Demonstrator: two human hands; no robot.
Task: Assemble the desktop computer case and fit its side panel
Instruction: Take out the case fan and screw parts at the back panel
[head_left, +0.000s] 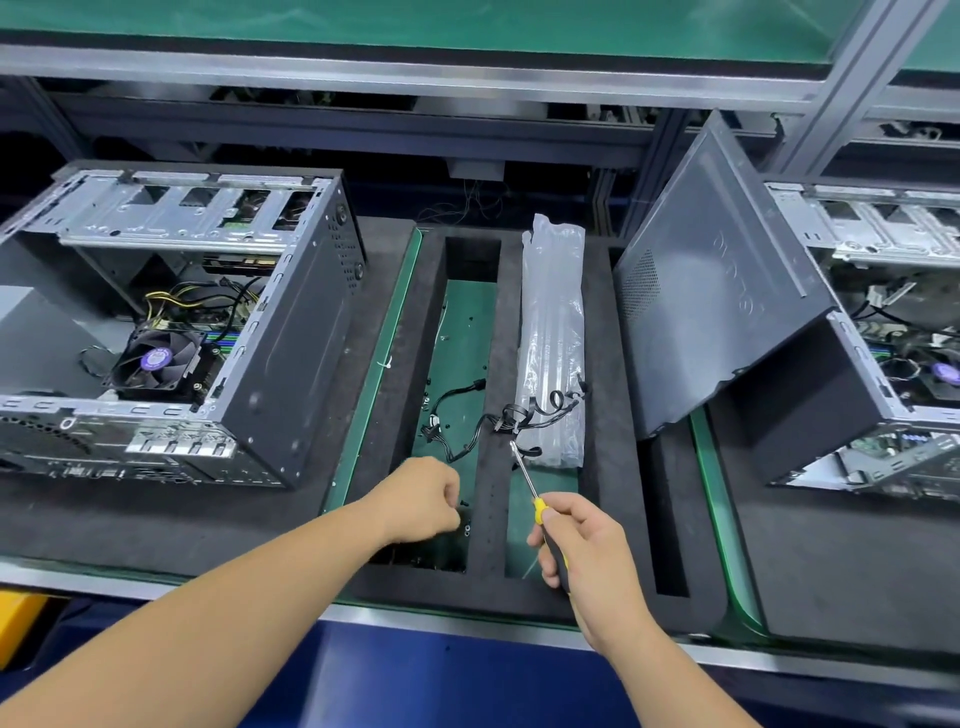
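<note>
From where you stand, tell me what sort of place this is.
Most likely a computer assembly line: open desktop cases sit on foam pads along a conveyor-style bench, and the right hand holds a screwdriver.

Open case (171, 322) — panel (722, 291) leaning apart

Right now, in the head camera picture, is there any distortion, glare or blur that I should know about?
Head view: wide-angle lens bends the conveyor rail and shelf beams; soft glare on the leaning side panel and the plastic bag; left hand slightly blurred; screwdriver in the right hand fairly sharp.
</note>
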